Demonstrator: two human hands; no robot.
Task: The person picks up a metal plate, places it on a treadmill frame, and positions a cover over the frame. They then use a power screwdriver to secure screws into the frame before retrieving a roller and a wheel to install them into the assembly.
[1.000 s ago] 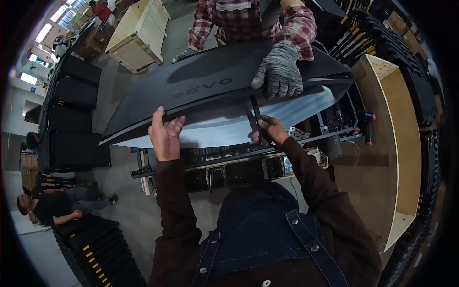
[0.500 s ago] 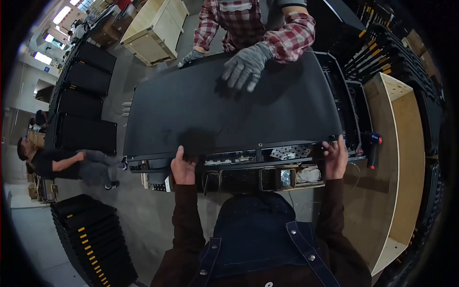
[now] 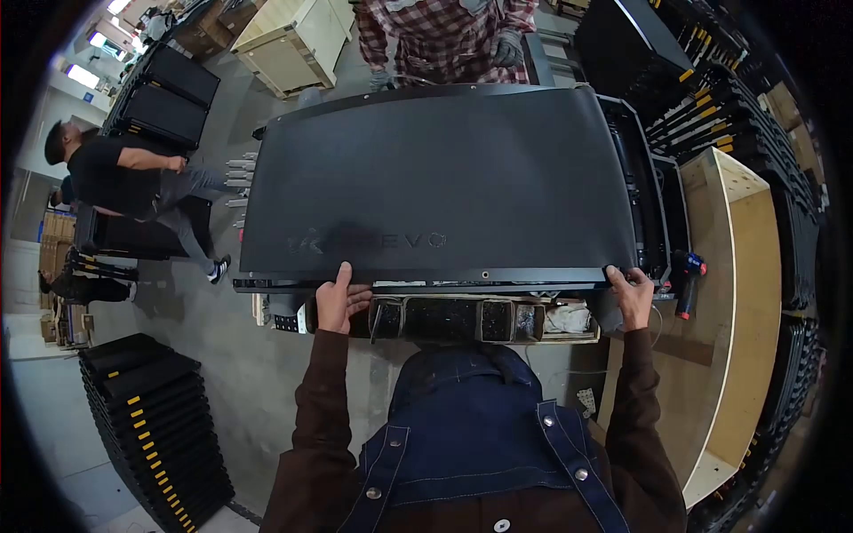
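Observation:
A wide black cover panel (image 3: 426,178), with raised lettering and a logo near its front edge, lies over a dark frame (image 3: 641,191). My left hand (image 3: 339,304) grips the panel's near edge left of centre, thumb on top and fingers under it. At the near right corner, my right hand (image 3: 633,298) pinches the same edge, its thumb on top. A narrow gap shows between the panel's lip and the frame below. Across the panel stands a co-worker in a checked shirt; one gloved hand (image 3: 508,49) is drawn back near the body, the other (image 3: 380,80) by the far edge.
A row of small bins (image 3: 458,318) sits just below the near edge. To the right, a red-and-black power tool (image 3: 689,284) lies by an open wooden crate (image 3: 746,302). Stacked black panels (image 3: 151,426) stand lower left. A person (image 3: 133,178) walks at the left.
The panel's near edge has come down, narrowing the gap beneath it. The co-worker's gloved hand has drawn back from above the panel. My hands still hold the edge.

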